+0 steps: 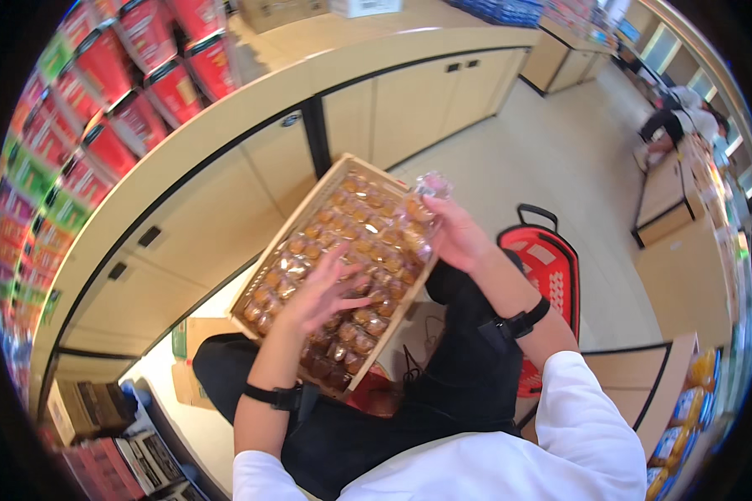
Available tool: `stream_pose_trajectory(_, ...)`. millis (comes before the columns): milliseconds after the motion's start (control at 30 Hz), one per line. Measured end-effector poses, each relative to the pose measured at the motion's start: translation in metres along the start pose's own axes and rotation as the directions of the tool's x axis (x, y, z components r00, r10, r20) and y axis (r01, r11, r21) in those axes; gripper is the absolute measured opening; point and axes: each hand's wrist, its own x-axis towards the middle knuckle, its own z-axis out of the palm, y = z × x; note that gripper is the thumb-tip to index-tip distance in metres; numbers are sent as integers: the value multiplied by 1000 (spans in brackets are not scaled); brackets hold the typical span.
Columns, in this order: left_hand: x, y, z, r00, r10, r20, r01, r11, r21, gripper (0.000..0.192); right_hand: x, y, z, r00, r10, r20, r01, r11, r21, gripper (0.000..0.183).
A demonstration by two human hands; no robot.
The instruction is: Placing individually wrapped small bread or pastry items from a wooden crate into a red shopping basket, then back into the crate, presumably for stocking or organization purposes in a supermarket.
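Observation:
A wooden crate (382,343) sits tilted between my knees, filled with rows of small brown baked goods (351,250) in clear plastic wrap. Just above these packs, my left hand (326,291) is spread with its fingers apart, holding nothing. Near the crate's far right corner, my right hand (457,232) grips a clear plastic pack (417,216) with brown pieces inside. Part of that pack rises over the crate's rim. My left forearm hides part of the crate's near left side.
A red shopping basket (554,275) with a black handle stands on the floor at my right. Low wooden cabinets (407,113) curve ahead and to the left. Red packages (106,69) fill the left display. A bent-over person (683,119) is farther off at right, beside another counter.

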Motion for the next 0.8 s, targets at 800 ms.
stream_pose_trajectory(800,17,7,-30,899,88,-428,-287,858,-425,36,78,80,1,987,120,-104,-158,776,-610,31)
